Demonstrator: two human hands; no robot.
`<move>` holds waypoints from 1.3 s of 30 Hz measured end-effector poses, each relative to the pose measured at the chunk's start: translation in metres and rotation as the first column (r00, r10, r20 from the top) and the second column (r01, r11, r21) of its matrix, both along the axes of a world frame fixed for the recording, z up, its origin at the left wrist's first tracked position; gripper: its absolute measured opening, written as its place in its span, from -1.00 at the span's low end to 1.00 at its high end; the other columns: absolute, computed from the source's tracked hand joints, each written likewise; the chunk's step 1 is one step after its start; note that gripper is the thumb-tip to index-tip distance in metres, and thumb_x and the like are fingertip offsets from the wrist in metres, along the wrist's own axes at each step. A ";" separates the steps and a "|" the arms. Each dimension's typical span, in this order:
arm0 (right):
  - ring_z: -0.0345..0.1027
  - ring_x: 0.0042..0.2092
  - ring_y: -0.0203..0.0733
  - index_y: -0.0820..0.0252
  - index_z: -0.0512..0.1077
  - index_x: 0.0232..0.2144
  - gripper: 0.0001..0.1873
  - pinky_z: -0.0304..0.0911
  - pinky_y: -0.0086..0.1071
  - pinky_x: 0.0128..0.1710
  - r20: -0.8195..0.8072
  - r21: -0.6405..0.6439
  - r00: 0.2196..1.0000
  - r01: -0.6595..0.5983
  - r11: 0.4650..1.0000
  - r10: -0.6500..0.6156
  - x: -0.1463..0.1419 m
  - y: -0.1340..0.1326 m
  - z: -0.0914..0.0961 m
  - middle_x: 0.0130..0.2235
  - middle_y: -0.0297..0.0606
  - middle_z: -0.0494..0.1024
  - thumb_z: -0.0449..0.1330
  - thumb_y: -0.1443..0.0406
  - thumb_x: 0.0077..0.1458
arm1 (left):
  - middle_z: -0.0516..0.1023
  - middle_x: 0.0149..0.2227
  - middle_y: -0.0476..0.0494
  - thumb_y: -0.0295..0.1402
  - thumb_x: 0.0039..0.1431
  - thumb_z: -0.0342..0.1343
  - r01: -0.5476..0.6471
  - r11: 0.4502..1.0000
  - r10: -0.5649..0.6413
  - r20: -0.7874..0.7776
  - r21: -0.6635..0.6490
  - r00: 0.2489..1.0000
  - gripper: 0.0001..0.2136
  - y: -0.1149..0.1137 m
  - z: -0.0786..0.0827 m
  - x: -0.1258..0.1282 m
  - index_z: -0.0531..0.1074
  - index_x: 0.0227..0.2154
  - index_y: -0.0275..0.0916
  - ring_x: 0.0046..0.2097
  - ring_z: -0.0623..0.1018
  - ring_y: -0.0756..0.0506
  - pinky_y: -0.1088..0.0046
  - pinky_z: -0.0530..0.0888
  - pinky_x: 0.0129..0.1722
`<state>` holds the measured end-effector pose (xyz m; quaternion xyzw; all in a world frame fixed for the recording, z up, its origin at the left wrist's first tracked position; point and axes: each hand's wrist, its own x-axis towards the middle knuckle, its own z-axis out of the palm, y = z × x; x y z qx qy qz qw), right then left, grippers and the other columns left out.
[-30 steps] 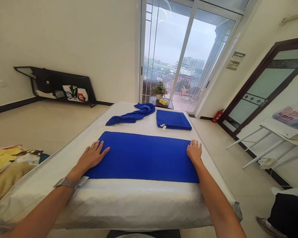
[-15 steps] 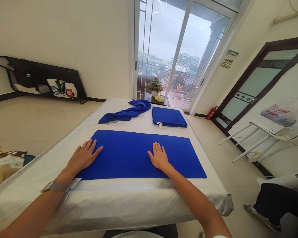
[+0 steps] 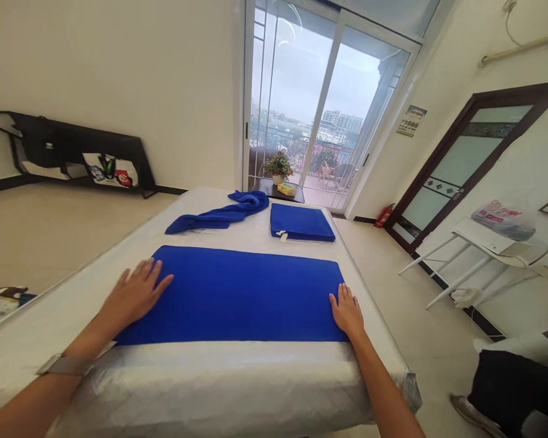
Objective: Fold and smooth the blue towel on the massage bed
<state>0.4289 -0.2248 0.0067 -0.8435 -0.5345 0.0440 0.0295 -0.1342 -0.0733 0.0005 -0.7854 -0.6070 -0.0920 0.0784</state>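
Observation:
A blue towel (image 3: 246,298) lies flat as a wide rectangle near the front of the covered bed-like surface (image 3: 237,377). My left hand (image 3: 134,292) rests with spread fingers on the towel's left end, fingertips near its far left corner. At the opposite end, my right hand (image 3: 347,309) lies flat on the right edge, fingers stretched forward. Neither hand grips anything. Beyond the towel sits a stack of folded blue towels (image 3: 301,221) with white tags at its front. To its left, another blue towel (image 3: 219,214) lies loose and crumpled.
A small dark table with a potted plant (image 3: 278,165) and a yellow tissue pack (image 3: 286,190) stands behind the surface. On the right are a white chair (image 3: 472,258) carrying a plastic bag (image 3: 505,219), and a person's dark-clothed leg (image 3: 516,389). A black frame (image 3: 73,152) leans left.
My right hand has slid right across the towel, from right of its middle to its right edge. My left hand stays on the left end. The camera view has shifted slightly.

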 end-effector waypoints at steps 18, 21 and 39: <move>-0.34 0.46 -0.12 0.41 -0.15 0.43 -0.20 -0.34 -0.14 0.41 -0.013 0.019 1.000 -0.009 1.000 0.009 0.001 0.001 -0.002 0.46 -0.16 -0.14 -0.36 -0.01 0.35 | -0.04 0.45 -0.18 0.04 0.37 -0.34 0.245 0.946 -0.234 0.076 -0.213 0.969 -0.33 -0.051 -0.010 0.076 -0.11 0.41 -0.21 0.45 -0.04 -0.20 0.09 -0.05 0.39; -0.32 0.46 -0.11 0.42 -0.13 0.43 -0.20 -0.31 -0.13 0.41 0.001 0.016 1.000 -0.014 1.000 0.014 0.001 0.001 -0.003 0.46 -0.17 -0.13 -0.36 0.00 0.34 | -0.03 0.45 -0.24 -0.05 0.33 -0.32 0.069 0.981 -0.073 -0.016 -0.183 0.997 -0.36 -0.051 -0.019 0.001 0.04 0.38 -0.26 0.45 -0.04 -0.28 -0.01 -0.01 0.36; -0.32 0.46 -0.12 0.27 -0.11 0.43 -0.25 -0.33 -0.11 0.43 -0.153 0.135 0.833 -0.515 0.846 0.532 -0.209 0.000 0.025 0.45 -0.23 -0.13 -0.34 -0.04 0.38 | 0.17 0.39 -0.23 0.07 0.17 -0.33 0.026 0.997 -0.025 0.020 -0.069 0.999 -0.27 -0.053 -0.047 -0.055 0.31 0.27 -0.18 0.43 0.04 -0.35 -0.11 0.11 0.30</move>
